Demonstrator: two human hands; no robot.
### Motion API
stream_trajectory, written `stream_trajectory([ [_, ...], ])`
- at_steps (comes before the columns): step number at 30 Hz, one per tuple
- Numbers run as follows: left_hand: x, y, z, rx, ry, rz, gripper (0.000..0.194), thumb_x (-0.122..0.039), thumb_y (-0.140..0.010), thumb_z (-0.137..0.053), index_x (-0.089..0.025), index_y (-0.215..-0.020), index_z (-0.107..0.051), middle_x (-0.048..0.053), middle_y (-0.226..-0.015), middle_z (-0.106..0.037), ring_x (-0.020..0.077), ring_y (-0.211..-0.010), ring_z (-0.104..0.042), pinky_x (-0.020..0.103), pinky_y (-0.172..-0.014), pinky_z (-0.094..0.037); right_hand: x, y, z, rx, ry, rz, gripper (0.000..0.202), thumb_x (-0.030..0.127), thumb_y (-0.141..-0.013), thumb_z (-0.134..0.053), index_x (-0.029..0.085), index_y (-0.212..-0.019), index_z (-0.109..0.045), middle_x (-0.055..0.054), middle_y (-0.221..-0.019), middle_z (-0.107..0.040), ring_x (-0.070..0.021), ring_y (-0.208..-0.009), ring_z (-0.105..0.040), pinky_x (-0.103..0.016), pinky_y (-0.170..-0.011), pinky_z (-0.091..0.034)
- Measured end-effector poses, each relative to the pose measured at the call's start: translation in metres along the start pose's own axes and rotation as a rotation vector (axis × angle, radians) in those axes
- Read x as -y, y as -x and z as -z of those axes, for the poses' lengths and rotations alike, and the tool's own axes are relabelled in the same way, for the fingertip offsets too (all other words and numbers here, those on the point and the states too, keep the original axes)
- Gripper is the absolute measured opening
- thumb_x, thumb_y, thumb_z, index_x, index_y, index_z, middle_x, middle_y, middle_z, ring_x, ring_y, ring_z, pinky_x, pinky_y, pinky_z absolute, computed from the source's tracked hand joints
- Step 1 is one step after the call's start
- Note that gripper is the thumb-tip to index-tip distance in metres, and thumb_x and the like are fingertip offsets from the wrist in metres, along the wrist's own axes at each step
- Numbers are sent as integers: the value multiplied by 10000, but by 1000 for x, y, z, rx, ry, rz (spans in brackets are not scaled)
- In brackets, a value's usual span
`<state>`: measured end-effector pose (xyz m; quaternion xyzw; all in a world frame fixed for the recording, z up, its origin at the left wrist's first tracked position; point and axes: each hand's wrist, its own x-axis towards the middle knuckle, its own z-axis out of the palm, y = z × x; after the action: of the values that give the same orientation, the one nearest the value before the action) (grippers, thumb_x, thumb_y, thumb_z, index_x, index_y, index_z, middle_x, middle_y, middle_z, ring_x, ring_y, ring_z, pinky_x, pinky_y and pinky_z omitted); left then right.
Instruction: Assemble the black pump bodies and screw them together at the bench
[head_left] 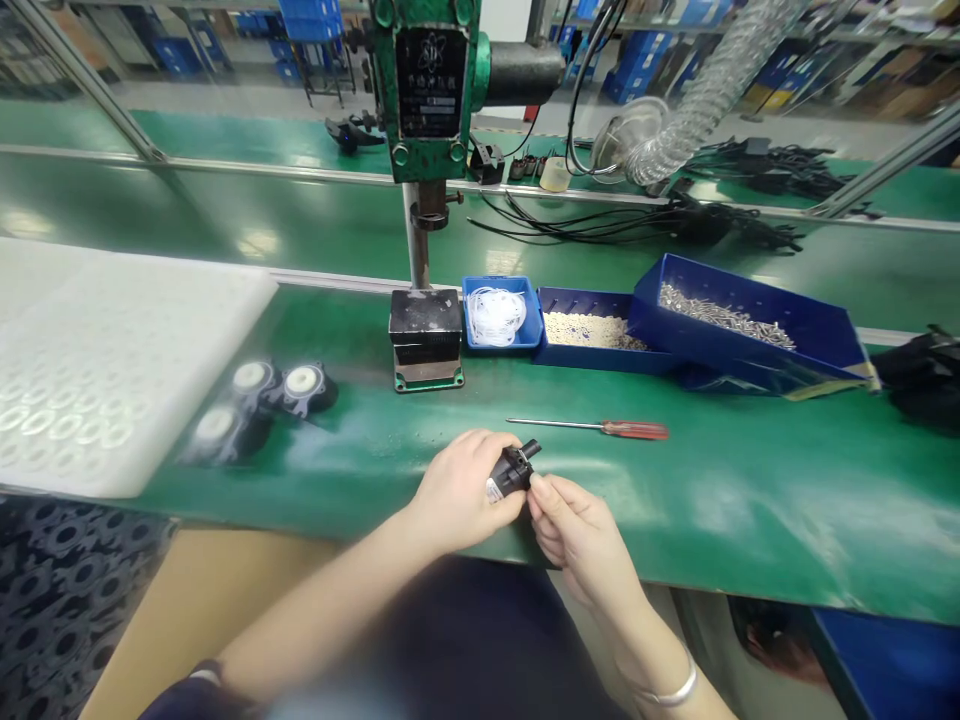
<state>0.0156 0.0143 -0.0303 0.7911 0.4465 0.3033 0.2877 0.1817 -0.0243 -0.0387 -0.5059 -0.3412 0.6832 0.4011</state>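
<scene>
The left hand [461, 490] is curled round a small black part [516, 468], just above the near edge of the green counter [735, 480]. The right hand [581, 525] is pinched closed at the part's end; I can't tell if it grips anything else. Farther back, a big blue bin [750, 364] has shiny metal bits [724, 318] in it. It overlaps a lower blue bin [592, 357] with cream bits [585, 330]. Beside that, a little blue tray [533, 325] holds thin white loops [496, 315].
</scene>
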Motion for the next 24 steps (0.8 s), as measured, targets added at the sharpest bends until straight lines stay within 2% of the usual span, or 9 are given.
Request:
stream_trajectory([
  [3, 4, -4, 1, 23, 33, -12, 382, -208, -764, -676, -216, -1120, -537, 50, -1035, -659, 235, -964, -619, 379, -886, -506, 1, -3, -1, -16, -67, -1, 457, 541, -828, -684, 187, -630, -471, 116, -488, -224, -24, -401, -132, -177, -361, -96],
  [10, 0, -6, -8, -96, -52, 6, 344, -239, -835, -621, -183, -1165, -542, 91, -1083, -641, 256, -1037, -593, 398, -935, -490, -8, -13, -8, -165, -44, 130, 460, 559, -808, -694, 180, -625, -508, 116, -465, -224, -30, -405, -152, -178, -368, -119],
  [13, 4, -6, -3, -49, -10, -3, 367, -221, -801, -648, -197, -1155, -555, 81, -1090, -660, 251, -1036, -607, 392, -940, -493, 1, -11, 5, -48, 76, 73, 466, 593, -818, -663, 186, -655, -504, 111, -491, -234, -39, -422, -165, -186, -383, -133],
  [15, 10, -6, 6, -23, 25, 14, 397, -211, -775, -670, -211, -1157, -562, 69, -1108, -674, 250, -1048, -617, 393, -954, -490, 13, -7, 23, 79, 270, 21, 465, 613, -844, -617, 187, -687, -516, 103, -506, -254, -49, -431, -194, -193, -399, -160],
  [17, 16, -4, 16, -9, 58, 68, 447, -234, -768, -693, -230, -1193, -556, 60, -1148, -675, 253, -1078, -618, 400, -977, -480, 24, -4, 45, 97, 525, 50, 463, 615, -898, -530, 191, -711, -526, 83, -519, -303, -68, -444, -262, -206, -425, -220],
  [19, 21, -3, 26, 32, 108, 136, 483, -307, -782, -714, -253, -1231, -544, 54, -1176, -672, 252, -1087, -622, 401, -974, -483, 29, -5, 66, -34, 843, 169, 449, 588, -944, -454, 203, -726, -529, 45, -548, -406, -102, -483, -376, -232, -477, -308],
  [22, 26, 0, 36, 137, 213, 173, 530, -396, -782, -736, -266, -1252, -529, 39, -1153, -687, 234, -1041, -649, 378, -940, -507, 25, -17, 85, -289, 1377, 442, 382, 526, -962, -449, 208, -787, -568, -34, -671, -560, -188, -631, -540, -298, -605, -419],
  [24, 27, -1, 40, 182, 242, 145, 490, -373, -788, -735, -259, -1229, -555, 35, -1140, -695, 222, -1035, -658, 367, -946, -509, 23, -26, 90, -344, 1603, 644, 337, 487, -961, -472, 187, -885, -607, -98, -796, -617, -250, -773, -593, -356, -710, -469],
])
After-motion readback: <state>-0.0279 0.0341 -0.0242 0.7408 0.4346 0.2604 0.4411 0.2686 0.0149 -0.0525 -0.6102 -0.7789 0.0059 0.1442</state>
